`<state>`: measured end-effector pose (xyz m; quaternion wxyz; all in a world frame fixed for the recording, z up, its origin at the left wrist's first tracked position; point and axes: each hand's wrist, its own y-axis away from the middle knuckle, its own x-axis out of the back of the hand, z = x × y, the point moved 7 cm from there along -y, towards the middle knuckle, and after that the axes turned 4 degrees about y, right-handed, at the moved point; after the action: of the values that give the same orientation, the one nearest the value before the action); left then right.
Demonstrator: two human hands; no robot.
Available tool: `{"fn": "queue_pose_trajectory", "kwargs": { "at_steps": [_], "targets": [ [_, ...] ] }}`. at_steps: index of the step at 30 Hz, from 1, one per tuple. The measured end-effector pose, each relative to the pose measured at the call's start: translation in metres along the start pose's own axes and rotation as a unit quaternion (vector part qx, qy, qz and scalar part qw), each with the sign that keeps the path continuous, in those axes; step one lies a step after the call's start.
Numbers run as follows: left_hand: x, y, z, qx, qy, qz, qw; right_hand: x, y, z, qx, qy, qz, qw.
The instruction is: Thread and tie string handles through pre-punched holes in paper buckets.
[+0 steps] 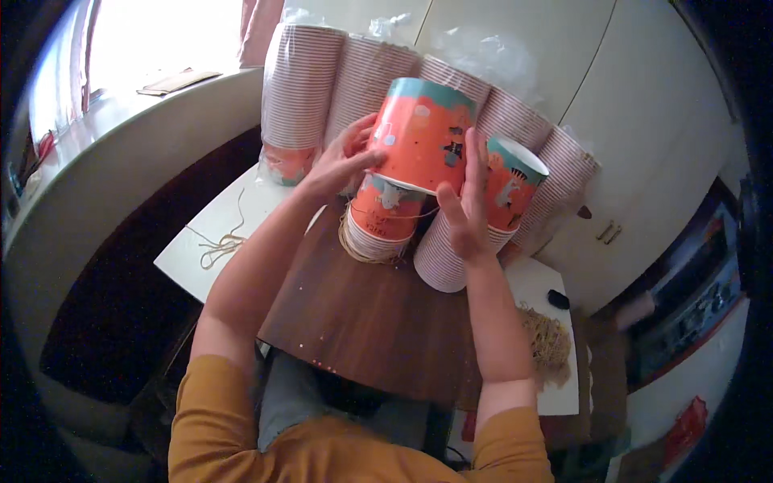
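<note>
An orange paper bucket (420,133) with a teal band at its upper end and a white edge below is lifted between my two hands. My left hand (346,157) grips its left side, thumb in front. My right hand (469,201) presses against its right side with fingers pointing up. Beneath it stands a short stack of like buckets (385,213), with rims low and straw-coloured twine (346,237) around it. A taller stack (447,253), topped by an orange bucket (509,189), leans behind my right hand, which partly hides it.
Tall bagged stacks of paper buckets (302,84) line the back of the brown table (346,314). Loose twine (221,245) lies on a white surface at left. At right are a twine bundle (547,346) and a small black object (557,299). White cabinet doors (644,121) rise behind.
</note>
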<state>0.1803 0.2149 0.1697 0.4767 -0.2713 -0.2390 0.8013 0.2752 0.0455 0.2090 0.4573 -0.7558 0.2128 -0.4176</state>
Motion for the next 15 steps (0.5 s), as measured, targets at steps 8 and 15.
{"fn": "queue_pose_trajectory", "kwargs": {
  "at_steps": [8, 15],
  "targets": [
    [0.024, -0.025, -0.112, 0.054, -0.007, 0.050, 0.997, -0.051, 0.045, 0.097, -0.048, 0.175, 0.026, 0.983],
    [0.095, 0.006, -0.205, 0.112, 0.112, 0.003, 0.987, -0.106, 0.101, 0.086, -0.064, 0.102, -0.027, 0.992]
  ]
}}
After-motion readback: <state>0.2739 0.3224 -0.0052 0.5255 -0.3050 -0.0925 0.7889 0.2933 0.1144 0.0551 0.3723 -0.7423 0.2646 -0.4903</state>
